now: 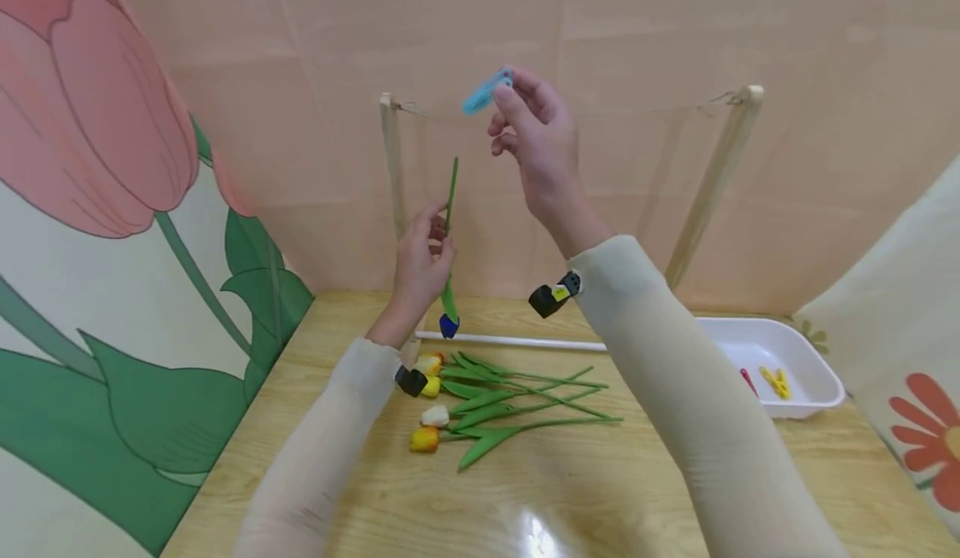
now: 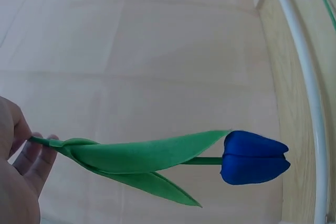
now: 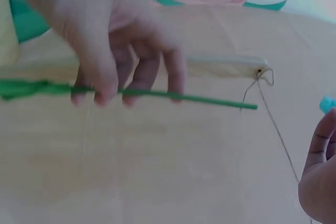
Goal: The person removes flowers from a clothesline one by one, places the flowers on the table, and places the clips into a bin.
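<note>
An artificial blue tulip (image 1: 449, 326) hangs bloom-down from my left hand (image 1: 422, 262), which pinches its green stem between thumb and fingers. The stem's bare end points upward. In the left wrist view the blue bloom (image 2: 254, 158) and its two green leaves show whole. Higher up and to the right, my right hand (image 1: 546, 137) pinches a light blue clothespin (image 1: 483, 94) between thumb and forefinger. Behind both hands, a thin string (image 3: 279, 132) runs between two wooden posts. Stem and clothespin are apart from each other, and neither appears to touch the string.
Several artificial tulips (image 1: 495, 408) in yellow, orange and white lie on the wooden table (image 1: 570, 475). Behind them lies a white rod (image 1: 517, 342). A white tray (image 1: 806, 374) at right holds yellow and red clothespins. The left post (image 1: 392, 153) and right post (image 1: 712, 183) stand at the back.
</note>
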Demonstrator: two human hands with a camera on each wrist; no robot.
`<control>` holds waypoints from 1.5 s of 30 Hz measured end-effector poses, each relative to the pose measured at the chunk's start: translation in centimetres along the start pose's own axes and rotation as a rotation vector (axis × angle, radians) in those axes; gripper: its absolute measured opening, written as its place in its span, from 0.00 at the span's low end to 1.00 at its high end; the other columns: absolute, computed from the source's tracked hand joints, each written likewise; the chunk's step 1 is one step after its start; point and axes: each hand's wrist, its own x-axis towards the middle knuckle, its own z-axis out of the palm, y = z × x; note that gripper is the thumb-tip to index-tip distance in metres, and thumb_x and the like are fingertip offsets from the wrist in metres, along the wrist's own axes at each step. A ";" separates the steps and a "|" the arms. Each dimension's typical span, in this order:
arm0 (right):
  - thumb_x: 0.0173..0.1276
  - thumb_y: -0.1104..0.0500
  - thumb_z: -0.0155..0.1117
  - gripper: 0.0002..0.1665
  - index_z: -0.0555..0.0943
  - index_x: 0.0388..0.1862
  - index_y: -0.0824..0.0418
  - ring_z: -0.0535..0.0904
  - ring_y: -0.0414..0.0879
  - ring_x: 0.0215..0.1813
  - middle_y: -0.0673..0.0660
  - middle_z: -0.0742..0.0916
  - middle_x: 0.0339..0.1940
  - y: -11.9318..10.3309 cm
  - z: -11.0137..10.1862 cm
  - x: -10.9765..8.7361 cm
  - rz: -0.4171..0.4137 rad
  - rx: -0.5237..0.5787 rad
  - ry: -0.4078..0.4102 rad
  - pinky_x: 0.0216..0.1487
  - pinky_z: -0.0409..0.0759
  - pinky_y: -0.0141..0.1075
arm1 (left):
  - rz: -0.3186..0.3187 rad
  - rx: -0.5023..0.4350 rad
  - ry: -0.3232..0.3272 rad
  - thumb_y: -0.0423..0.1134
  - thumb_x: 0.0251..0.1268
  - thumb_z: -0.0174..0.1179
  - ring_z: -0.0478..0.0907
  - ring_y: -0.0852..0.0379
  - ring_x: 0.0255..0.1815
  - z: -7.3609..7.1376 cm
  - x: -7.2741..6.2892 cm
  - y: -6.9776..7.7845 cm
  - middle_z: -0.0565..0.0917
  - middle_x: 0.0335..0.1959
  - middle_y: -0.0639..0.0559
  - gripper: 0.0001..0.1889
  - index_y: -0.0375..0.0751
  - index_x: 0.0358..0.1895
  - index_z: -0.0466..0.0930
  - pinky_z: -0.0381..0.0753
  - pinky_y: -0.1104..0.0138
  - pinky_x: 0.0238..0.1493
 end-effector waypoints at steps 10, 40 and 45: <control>0.73 0.62 0.65 0.14 0.82 0.55 0.64 0.79 0.46 0.32 0.56 0.85 0.40 -0.4 -3.3 -1.1 0.033 -0.037 -0.036 0.29 0.82 0.31 | 0.181 0.115 -0.188 0.19 0.64 0.57 0.81 0.50 0.41 -1.3 -0.9 0.0 0.80 0.41 0.42 0.30 0.38 0.69 0.69 0.86 0.68 0.38; 0.73 0.70 0.60 0.15 0.81 0.56 0.70 0.85 0.45 0.40 0.56 0.88 0.41 -1.2 -18.5 -9.7 0.057 -0.178 -0.072 0.40 0.86 0.33 | 0.319 0.351 -0.520 0.22 0.64 0.57 0.77 0.56 0.36 -1.4 -3.6 2.5 0.81 0.48 0.44 0.34 0.42 0.74 0.64 0.79 0.71 0.30; 0.74 0.71 0.59 0.15 0.81 0.58 0.69 0.85 0.45 0.42 0.55 0.88 0.42 -1.2 -20.2 -10.6 0.076 -0.189 -0.077 0.43 0.86 0.32 | 0.351 0.369 -0.539 0.19 0.62 0.57 0.77 0.55 0.34 -1.0 -4.1 2.4 0.82 0.47 0.44 0.35 0.42 0.74 0.64 0.76 0.73 0.26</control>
